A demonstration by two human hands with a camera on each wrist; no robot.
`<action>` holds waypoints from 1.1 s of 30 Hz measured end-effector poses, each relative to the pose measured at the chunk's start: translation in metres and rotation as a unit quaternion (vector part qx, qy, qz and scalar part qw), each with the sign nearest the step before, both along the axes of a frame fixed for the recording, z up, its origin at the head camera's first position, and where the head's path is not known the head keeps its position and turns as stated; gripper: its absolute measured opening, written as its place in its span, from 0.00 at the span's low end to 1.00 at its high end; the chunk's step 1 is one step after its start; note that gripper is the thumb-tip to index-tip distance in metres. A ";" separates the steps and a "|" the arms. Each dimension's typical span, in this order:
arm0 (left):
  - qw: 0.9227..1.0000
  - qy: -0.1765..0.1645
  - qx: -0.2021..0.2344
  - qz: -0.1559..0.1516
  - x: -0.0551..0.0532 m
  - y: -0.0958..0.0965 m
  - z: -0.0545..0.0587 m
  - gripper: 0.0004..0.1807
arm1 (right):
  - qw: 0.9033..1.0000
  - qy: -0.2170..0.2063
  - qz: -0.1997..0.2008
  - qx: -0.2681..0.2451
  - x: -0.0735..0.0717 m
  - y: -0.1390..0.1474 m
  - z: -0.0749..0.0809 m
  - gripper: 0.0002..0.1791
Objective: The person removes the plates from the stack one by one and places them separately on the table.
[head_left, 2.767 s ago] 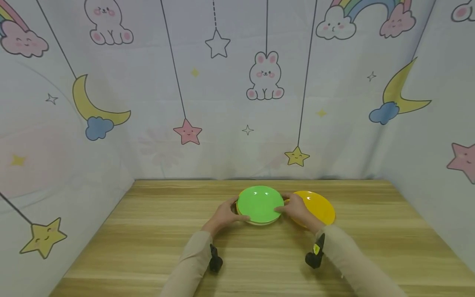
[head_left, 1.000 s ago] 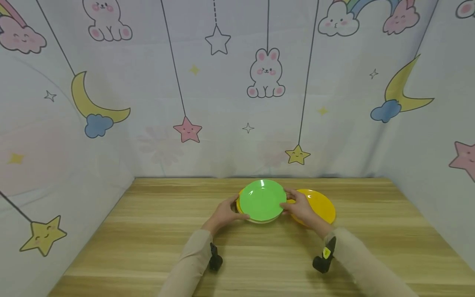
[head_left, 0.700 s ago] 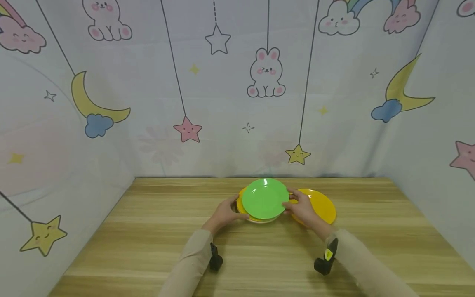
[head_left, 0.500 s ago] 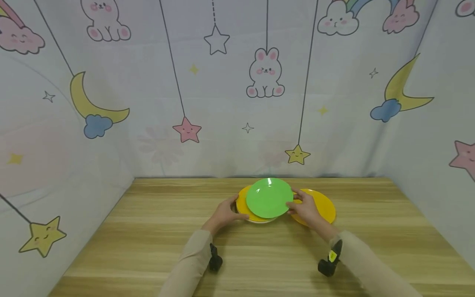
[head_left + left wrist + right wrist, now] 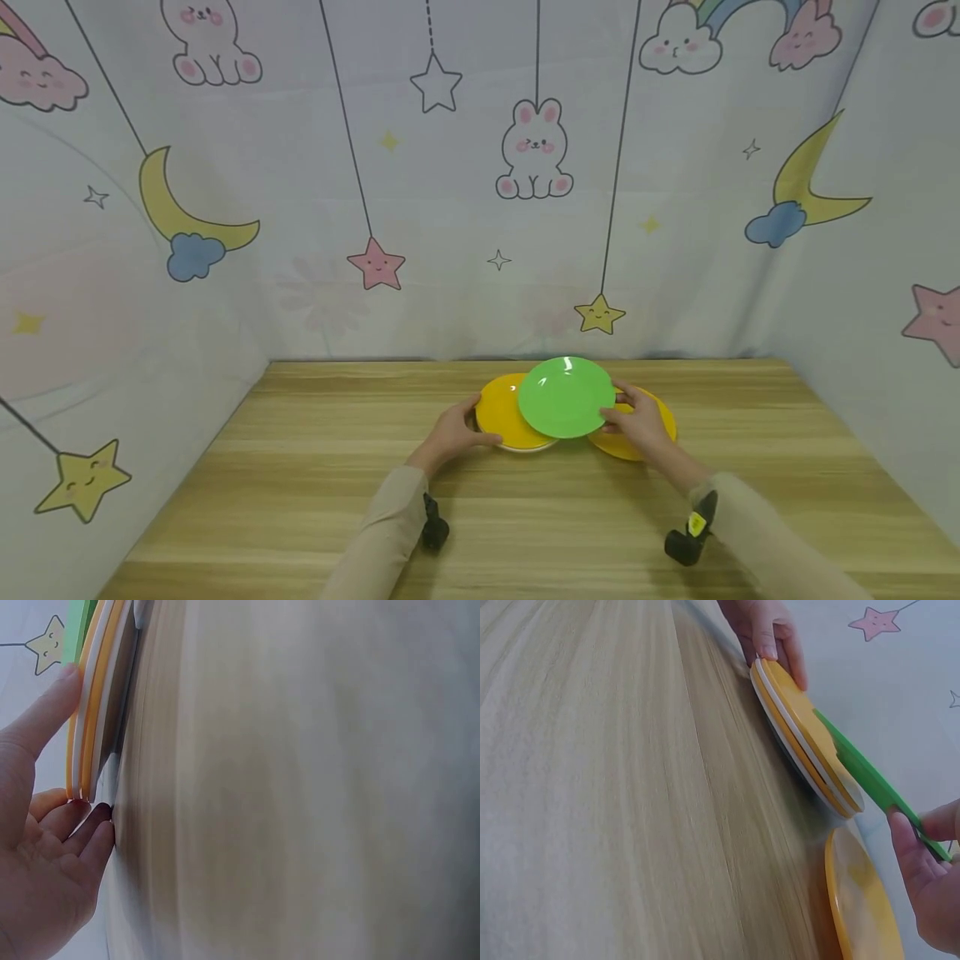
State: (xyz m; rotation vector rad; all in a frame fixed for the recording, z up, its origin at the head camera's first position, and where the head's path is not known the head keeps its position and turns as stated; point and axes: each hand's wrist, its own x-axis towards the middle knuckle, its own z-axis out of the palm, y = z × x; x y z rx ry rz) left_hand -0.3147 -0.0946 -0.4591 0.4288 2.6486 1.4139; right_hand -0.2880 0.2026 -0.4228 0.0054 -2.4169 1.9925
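In the head view my right hand (image 5: pixel 637 425) pinches the right rim of a green plate (image 5: pixel 566 398), thumb above and fingers beneath. The green plate is tilted and overlaps a stack of orange and white plates (image 5: pixel 498 412). My left hand (image 5: pixel 450 429) holds this stack at its left edge; the left wrist view shows the thumb along the rim and the fingertips at the edge below. From the right wrist, the green plate's near edge stands apart from the stack while its far edge lies over the top orange plate. A separate orange plate (image 5: pixel 862 900) lies under my right hand.
A wooden tabletop (image 5: pixel 360 533) stretches in front of and to both sides of the plates. White fabric walls (image 5: pixel 450 308) printed with rabbits, stars and moons close off the back and both sides. Each wrist wears a black camera (image 5: pixel 686 542).
My right hand has lifted the green plate off the stack and slid it rightward, uncovering the orange plate below and partly covering the separate orange plate. The left hand has stayed at the stack.
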 end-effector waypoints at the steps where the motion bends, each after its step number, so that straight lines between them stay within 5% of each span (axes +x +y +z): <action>1: 1.000 -0.004 -0.001 0.003 0.001 0.000 0.001 0.51 | 1.000 0.002 -0.002 -0.001 0.001 0.001 0.000 0.34; 33: 1.000 -0.016 -0.007 0.014 0.000 0.000 0.001 0.51 | 0.995 -0.008 -0.103 -0.006 0.017 0.051 0.006 0.37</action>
